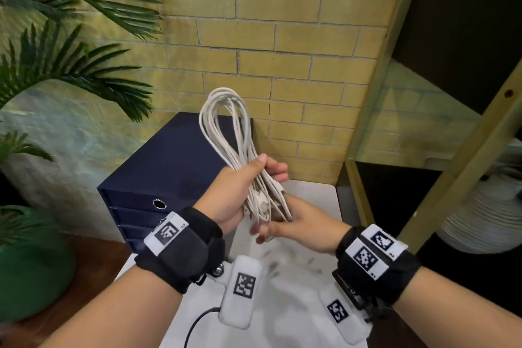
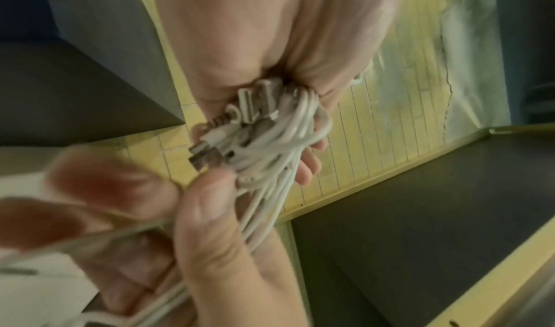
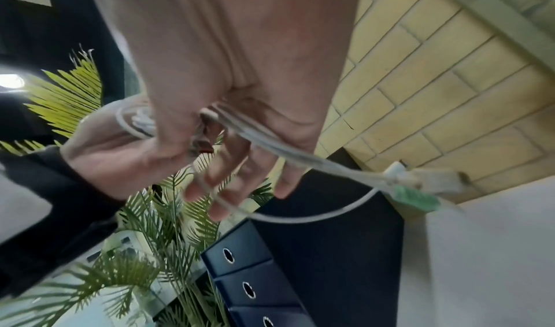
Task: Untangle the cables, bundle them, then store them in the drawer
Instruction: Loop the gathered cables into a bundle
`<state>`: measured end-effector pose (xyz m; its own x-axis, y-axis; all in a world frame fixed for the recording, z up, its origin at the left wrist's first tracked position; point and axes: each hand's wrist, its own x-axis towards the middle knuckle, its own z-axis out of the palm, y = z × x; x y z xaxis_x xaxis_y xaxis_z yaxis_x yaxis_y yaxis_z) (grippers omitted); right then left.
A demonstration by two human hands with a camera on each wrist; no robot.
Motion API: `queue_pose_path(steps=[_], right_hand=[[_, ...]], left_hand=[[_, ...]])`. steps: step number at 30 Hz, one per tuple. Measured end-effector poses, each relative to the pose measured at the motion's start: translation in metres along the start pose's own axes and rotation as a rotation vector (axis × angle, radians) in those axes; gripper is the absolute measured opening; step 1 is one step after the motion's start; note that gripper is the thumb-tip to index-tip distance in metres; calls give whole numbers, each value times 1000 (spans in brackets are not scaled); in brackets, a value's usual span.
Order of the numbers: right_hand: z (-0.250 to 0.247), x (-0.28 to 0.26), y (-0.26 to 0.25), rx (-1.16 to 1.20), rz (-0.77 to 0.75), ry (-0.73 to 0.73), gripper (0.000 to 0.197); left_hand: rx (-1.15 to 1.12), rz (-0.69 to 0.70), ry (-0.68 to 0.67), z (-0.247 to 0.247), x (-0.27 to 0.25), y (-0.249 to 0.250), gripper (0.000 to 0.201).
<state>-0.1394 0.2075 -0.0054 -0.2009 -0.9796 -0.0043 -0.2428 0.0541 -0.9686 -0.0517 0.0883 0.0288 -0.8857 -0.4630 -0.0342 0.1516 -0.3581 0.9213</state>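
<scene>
cables (image 1: 226, 133) | loops up, upright | left hand (image 1: 243, 186) grips middle

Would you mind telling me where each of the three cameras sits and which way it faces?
Head: on the person's head, looking forward and down at both forearms, the left hand gripping the white cable bundle, the right hand below it, the navy drawer unit behind.
Left wrist: under the left forearm, looking along the palm at the cable plugs; the right hand's thumb shows too.
Right wrist: under the right forearm, looking along that hand's fingers toward the drawer fronts.
Shared: all views show the cable bundle; head and right wrist both show the drawer unit.
</scene>
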Motion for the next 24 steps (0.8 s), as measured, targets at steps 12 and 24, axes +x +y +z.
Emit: queue_pose_path(steps=[12,24], right_hand=[[4,6,6,-222,-99,347,13],[-28,17,6,-650,-208,519,21]], left_hand=[[-234,11,230,-10,11,7,25],[-107,-25,237,-21,12,10,25]])
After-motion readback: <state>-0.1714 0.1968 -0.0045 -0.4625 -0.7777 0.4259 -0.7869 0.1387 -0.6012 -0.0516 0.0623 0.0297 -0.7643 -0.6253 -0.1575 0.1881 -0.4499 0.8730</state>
